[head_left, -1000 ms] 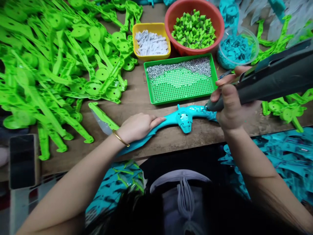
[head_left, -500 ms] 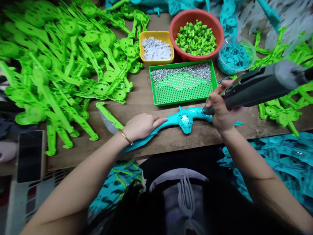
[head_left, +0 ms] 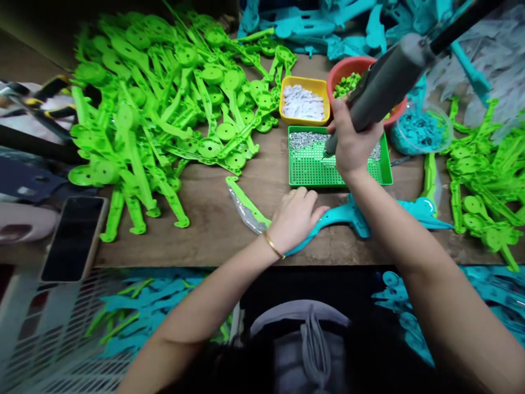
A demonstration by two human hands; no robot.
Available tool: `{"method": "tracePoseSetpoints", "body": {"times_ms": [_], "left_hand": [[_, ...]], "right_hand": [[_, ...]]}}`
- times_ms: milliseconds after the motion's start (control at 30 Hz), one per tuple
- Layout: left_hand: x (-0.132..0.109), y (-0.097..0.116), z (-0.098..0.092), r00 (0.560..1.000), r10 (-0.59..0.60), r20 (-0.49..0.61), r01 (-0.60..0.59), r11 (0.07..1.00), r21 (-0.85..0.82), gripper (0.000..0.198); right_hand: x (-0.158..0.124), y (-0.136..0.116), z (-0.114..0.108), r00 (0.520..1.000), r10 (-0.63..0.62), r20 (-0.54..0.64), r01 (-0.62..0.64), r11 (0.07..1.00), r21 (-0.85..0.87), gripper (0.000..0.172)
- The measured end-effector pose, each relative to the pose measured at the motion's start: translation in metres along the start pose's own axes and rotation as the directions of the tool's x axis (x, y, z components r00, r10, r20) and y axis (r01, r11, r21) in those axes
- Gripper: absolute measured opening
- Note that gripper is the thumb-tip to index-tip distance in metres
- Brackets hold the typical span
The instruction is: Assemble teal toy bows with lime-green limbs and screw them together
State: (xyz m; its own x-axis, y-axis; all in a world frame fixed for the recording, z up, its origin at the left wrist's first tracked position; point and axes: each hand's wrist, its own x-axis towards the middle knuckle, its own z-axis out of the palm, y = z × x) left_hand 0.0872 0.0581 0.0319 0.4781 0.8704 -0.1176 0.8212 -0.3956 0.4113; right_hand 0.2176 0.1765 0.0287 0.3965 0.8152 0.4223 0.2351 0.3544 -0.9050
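My right hand [head_left: 353, 145] is wrapped round a dark grey electric screwdriver [head_left: 388, 82], whose tip reaches down to the green perforated tray [head_left: 340, 183] with small silver screws [head_left: 305, 140]. My left hand [head_left: 293, 219], with a gold bracelet at the wrist, holds the left part of a curved turquoise plastic bow-shaped toy part [head_left: 338, 215] down on the table, its thumb along it. My right forearm hides part of this piece. Beside my left hand lies a green plastic arm with a clear blade [head_left: 248, 208].
Green plastic parts [head_left: 192, 87] pile up at the left, with more [head_left: 484, 186] at the right. Behind the tray stand a yellow tub [head_left: 305, 121] of white pieces, a red bowl [head_left: 334, 71] and a clear tub [head_left: 424, 148] of turquoise pieces. A phone [head_left: 74, 238] lies at left.
My right hand has lifted the screwdriver from the turquoise piece and moved it to the screw tray. My left hand stays on the piece, its fingers shifted. The view has turned left.
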Motion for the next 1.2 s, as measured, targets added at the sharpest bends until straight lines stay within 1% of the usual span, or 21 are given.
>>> {"method": "tracePoseSetpoints", "body": {"times_ms": [33, 67, 100, 133, 167, 200, 233, 267, 333, 433, 533, 600, 633, 700, 733, 800, 867, 933, 967, 1033, 1200], "left_hand": [[-0.006, -0.012, -0.004, 0.994, -0.063, -0.09, 0.063, 0.998, -0.005, 0.039], [-0.012, -0.026, -0.009, 0.972, -0.16, -0.174, 0.162, 0.987, -0.002, 0.036], [-0.019, -0.042, -0.014, 0.924, -0.286, -0.252, 0.3, 0.954, 0.016, 0.035], [-0.025, -0.058, -0.018, 0.86, -0.406, -0.31, 0.435, 0.9, 0.028, 0.036], [-0.03, -0.073, -0.021, 0.807, -0.491, -0.328, 0.526, 0.85, 0.023, 0.037], [-0.034, -0.087, -0.023, 0.769, -0.548, -0.328, 0.583, 0.813, 0.008, 0.04], [-0.037, -0.097, -0.023, 0.747, -0.584, -0.318, 0.613, 0.79, -0.012, 0.043], [-0.038, -0.105, -0.024, 0.736, -0.604, -0.305, 0.625, 0.78, -0.037, 0.045], [-0.039, -0.114, -0.024, 0.732, -0.619, -0.283, 0.622, 0.778, -0.091, 0.045], [-0.036, -0.116, -0.026, 0.75, -0.616, -0.239, 0.593, 0.788, -0.166, 0.043], [-0.032, -0.118, -0.029, 0.762, -0.615, -0.202, 0.577, 0.787, -0.219, 0.042], [-0.03, -0.122, -0.027, 0.753, -0.631, -0.186, 0.568, 0.766, -0.3, 0.045], [-0.029, -0.124, -0.025, 0.747, -0.642, -0.174, 0.553, 0.745, -0.373, 0.047], [-0.028, -0.127, -0.021, 0.735, -0.663, -0.141, 0.491, 0.664, -0.563, 0.049], [-0.027, -0.127, -0.019, 0.731, -0.671, -0.122, 0.446, 0.606, -0.659, 0.048], [-0.028, -0.126, -0.019, 0.734, -0.676, -0.068, 0.347, 0.459, -0.818, 0.041], [-0.031, -0.123, -0.022, 0.756, -0.654, 0.037, 0.281, 0.273, -0.92, 0.035], [-0.034, -0.12, -0.025, 0.778, -0.61, 0.153, 0.259, 0.089, -0.962, 0.032], [-0.035, -0.119, -0.027, 0.783, -0.591, 0.194, 0.255, 0.021, -0.967, 0.031], [-0.037, -0.117, -0.027, 0.783, -0.579, 0.227, 0.241, -0.055, -0.969, 0.028], [-0.037, -0.117, -0.022, 0.779, -0.586, 0.222, 0.206, -0.096, -0.974, 0.021]], "right_hand": [[-0.001, 0.005, 0.003, 1.0, 0.011, -0.002, -0.011, 1.0, -0.019, 0.045], [-0.001, 0.009, 0.003, 1.0, 0.016, 0.002, -0.016, 0.999, -0.032, 0.045], [-0.002, 0.011, 0.002, 1.0, 0.011, -0.005, -0.011, 0.999, -0.034, 0.045], [-0.002, 0.013, 0.001, 1.0, 0.001, -0.016, -0.001, 0.999, -0.032, 0.044], [-0.002, 0.014, -0.001, 1.0, -0.007, -0.019, 0.007, 0.999, -0.033, 0.043], [-0.003, 0.014, -0.002, 1.0, -0.009, -0.011, 0.009, 0.999, -0.039, 0.042], [-0.003, 0.014, -0.003, 1.0, -0.005, 0.006, 0.006, 0.999, -0.051, 0.041], [-0.004, 0.014, -0.003, 1.0, 0.001, 0.026, 0.001, 0.998, -0.068, 0.04], [-0.005, 0.011, -0.003, 0.999, -0.004, 0.05, 0.008, 0.996, -0.089, 0.037], [-0.008, 0.005, -0.001, 0.998, -0.062, -0.009, 0.062, 0.998, -0.023, 0.03], [-0.01, 0.0, -0.001, 0.995, -0.082, -0.055, 0.085, 0.995, 0.057, 0.026], [-0.009, -0.001, -0.001, 0.995, -0.081, -0.051, 0.086, 0.992, 0.09, 0.024], [-0.008, -0.002, -0.002, 0.995, -0.083, -0.052, 0.088, 0.99, 0.107, 0.023], [-0.006, -0.003, -0.003, 0.993, -0.098, -0.062, 0.106, 0.985, 0.139, 0.023], [-0.005, -0.004, -0.004, 0.992, -0.11, -0.067, 0.12, 0.98, 0.158, 0.023], [-0.003, -0.006, -0.004, 0.989, -0.128, -0.072, 0.14, 0.97, 0.197, 0.023], [-0.002, -0.006, -0.004, 0.991, -0.119, -0.064, 0.13, 0.97, 0.207, 0.025], [-0.003, -0.005, -0.003, 0.995, -0.084, -0.062, 0.094, 0.981, 0.169, 0.029], [-0.004, -0.004, -0.003, 0.995, -0.069, -0.066, 0.078, 0.986, 0.147, 0.031], [-0.005, -0.002, -0.002, 0.995, -0.059, -0.08, 0.069, 0.989, 0.13, 0.034], [-0.007, 0.001, -0.003, 0.995, -0.083, -0.056, 0.092, 0.976, 0.198, 0.031]]}}
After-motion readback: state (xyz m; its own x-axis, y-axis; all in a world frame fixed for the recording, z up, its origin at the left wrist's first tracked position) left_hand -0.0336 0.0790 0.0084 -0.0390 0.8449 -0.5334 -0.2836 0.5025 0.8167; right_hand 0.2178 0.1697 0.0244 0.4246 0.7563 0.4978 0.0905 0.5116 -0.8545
